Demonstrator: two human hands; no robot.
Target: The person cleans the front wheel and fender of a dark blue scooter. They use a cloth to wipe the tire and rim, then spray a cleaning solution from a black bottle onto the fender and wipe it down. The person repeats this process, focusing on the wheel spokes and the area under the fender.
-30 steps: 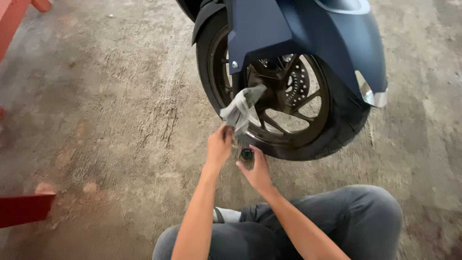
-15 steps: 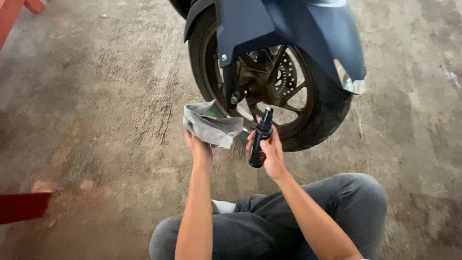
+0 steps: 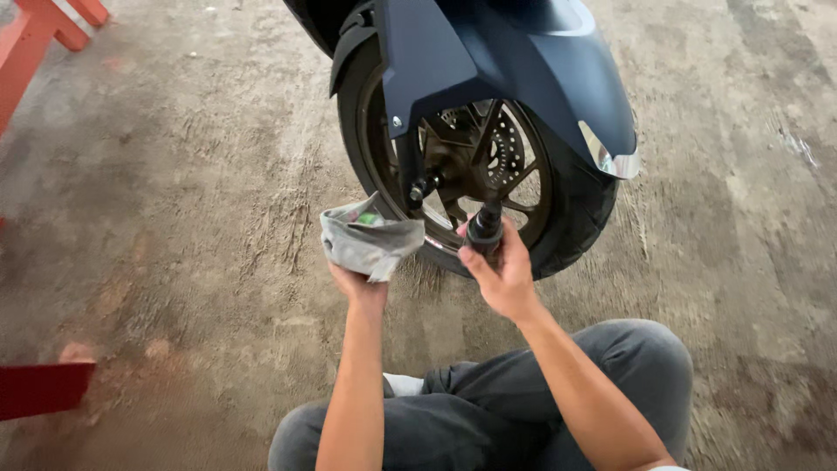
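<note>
Two hands work near the scooter's front wheel (image 3: pixel 488 174): the left hand (image 3: pixel 359 283) grips a grey rag (image 3: pixel 369 240), the right hand (image 3: pixel 501 275) clasps a black spray bottle (image 3: pixel 485 227). Aim the nozzle squarely at the rim, rag close below.

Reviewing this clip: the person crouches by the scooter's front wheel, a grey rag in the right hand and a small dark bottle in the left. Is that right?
The hands are swapped. The head view shows the grey rag in the left hand and the small dark bottle in the right hand, both close to the scooter's front wheel.
</note>
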